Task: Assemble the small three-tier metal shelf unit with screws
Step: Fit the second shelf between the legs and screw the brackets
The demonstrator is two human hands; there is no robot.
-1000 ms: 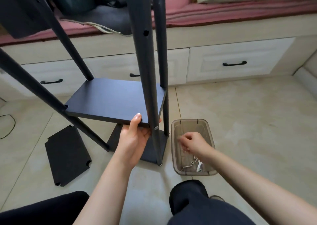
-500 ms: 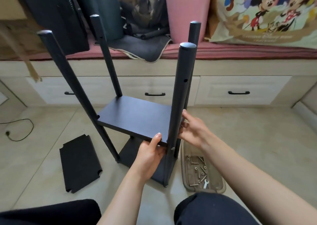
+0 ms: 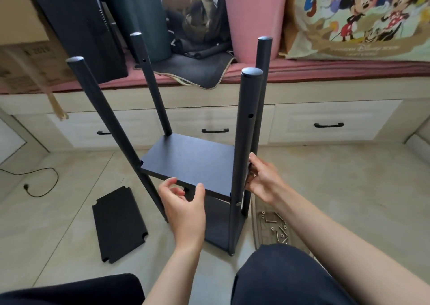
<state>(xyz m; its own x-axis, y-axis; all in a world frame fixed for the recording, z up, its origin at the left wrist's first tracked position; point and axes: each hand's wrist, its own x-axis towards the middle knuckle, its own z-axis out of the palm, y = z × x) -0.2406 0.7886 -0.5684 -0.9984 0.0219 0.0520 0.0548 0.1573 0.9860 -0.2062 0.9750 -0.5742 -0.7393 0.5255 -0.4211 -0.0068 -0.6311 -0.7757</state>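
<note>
On tiled floor (image 3: pixel 349 188) by drawers (image 3: pixel 325 123): right hand (image 3: pixel 263 179) grips shelf post (image 3: pixel 244 141), left hand (image 3: pixel 183 204) loose.

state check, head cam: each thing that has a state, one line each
middle shelf board: mounted between the four posts
bottom board: fitted at the posts' feet
loose board: flat on the floor, unmounted
near right post: upright, upper screw hole empty
left hand: thumb on the middle board's front edge
right hand: fingers at the right posts
screw tray: holds loose screws
</note>
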